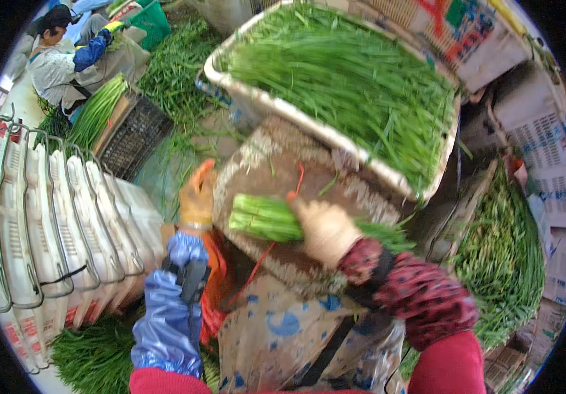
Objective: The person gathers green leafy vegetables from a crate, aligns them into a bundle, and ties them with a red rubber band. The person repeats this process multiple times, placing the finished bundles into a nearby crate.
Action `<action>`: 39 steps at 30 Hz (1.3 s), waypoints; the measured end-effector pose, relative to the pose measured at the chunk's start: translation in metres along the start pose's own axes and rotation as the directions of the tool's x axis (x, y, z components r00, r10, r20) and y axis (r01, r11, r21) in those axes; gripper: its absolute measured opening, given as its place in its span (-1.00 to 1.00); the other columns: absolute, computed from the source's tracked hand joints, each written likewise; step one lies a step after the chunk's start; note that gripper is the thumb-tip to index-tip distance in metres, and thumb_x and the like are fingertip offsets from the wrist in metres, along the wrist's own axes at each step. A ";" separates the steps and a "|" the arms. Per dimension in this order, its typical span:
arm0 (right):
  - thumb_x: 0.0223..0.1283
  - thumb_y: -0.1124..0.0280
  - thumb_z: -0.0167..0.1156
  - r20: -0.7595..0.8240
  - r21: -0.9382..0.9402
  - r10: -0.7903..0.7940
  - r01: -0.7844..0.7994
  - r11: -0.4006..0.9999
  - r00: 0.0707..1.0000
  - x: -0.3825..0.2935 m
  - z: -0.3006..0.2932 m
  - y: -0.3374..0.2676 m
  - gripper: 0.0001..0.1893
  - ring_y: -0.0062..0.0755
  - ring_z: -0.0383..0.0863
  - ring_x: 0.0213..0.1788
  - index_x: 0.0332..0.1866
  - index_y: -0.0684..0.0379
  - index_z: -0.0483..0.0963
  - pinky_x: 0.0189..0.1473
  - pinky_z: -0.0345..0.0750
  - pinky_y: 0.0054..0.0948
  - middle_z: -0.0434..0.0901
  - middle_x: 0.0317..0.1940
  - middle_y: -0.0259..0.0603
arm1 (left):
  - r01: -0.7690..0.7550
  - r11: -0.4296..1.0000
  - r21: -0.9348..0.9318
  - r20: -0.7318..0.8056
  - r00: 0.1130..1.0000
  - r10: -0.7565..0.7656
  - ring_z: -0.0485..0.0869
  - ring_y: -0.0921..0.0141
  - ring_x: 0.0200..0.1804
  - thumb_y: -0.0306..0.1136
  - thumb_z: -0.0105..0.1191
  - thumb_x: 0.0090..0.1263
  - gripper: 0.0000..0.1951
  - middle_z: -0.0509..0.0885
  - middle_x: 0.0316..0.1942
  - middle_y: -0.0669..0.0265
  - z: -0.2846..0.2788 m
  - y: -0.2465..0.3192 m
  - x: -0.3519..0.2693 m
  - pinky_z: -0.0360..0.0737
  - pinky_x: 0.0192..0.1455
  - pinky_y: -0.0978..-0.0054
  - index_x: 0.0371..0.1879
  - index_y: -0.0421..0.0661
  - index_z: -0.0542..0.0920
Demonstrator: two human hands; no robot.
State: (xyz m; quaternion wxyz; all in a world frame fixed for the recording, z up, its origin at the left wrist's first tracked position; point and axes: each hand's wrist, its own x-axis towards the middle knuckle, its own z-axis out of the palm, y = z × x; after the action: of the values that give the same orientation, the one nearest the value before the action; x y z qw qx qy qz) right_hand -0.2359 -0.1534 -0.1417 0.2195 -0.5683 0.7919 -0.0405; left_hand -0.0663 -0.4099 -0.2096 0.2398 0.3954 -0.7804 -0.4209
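A bunch of long green chive-like leaves (263, 216) lies on a worn, dirty block-like stand (283, 143), its cut pale stems pointing left. My right hand (327, 231), blurred, grips the bunch around its middle from above. A red tie string (300, 177) runs beneath the bunch and comes out on both sides. My left hand (197, 197), in an orange-stained covering, is raised left of the stems, apart from them, with nothing visible in it. Below its wrist hangs a bundle of red-orange strings (214, 285).
A white tub (288, 106) of loose greens stands beyond the stand. Stacked white baskets (66, 216) are at left, more greens (499, 266) at right. A black crate (132, 133) lies near a seated person (66, 64) handling greens. Patterned plastic (273, 335) covers my lap.
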 end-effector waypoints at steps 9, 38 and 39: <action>-0.01 -0.11 0.50 0.513 -0.091 0.037 0.011 0.996 0.858 0.050 -0.070 0.004 0.15 0.08 0.59 0.25 0.60 0.25 0.06 0.25 0.57 -0.16 0.47 0.31 0.19 | -0.574 0.733 0.366 0.256 0.819 0.514 0.53 0.12 0.37 -0.31 0.00 0.59 -0.57 0.58 0.34 0.18 0.075 -0.010 -0.041 0.37 0.41 0.07 0.41 -0.01 0.50; 0.24 0.32 0.18 -0.438 -0.399 0.007 -0.202 0.894 0.899 0.338 -0.122 0.021 -0.67 -0.09 0.70 0.14 0.10 -0.02 0.64 0.21 0.55 -0.07 0.73 0.02 -0.08 | -0.456 0.860 0.229 0.203 0.886 0.416 0.52 0.16 0.38 -0.29 0.06 0.50 -0.64 0.65 0.28 0.31 0.080 -0.022 -0.043 0.34 0.37 0.00 0.24 0.02 0.62; 0.22 0.34 0.17 -0.375 -0.307 0.046 -0.171 0.936 0.926 0.336 -0.124 0.025 -0.72 -0.03 0.75 0.05 0.02 0.01 0.65 0.16 0.59 -0.09 0.76 -0.09 -0.01 | -0.461 0.858 0.226 0.202 0.884 0.422 0.52 0.15 0.38 -0.28 0.05 0.50 -0.64 0.65 0.28 0.30 0.080 -0.024 -0.044 0.34 0.37 0.00 0.24 0.02 0.62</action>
State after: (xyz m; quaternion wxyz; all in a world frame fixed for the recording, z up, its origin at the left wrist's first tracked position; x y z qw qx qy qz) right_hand -0.3929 -0.4760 -0.1396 -0.0278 -0.5348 0.8445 0.0029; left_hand -0.0880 -0.3448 -0.2736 0.2170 0.2026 -0.9151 -0.2729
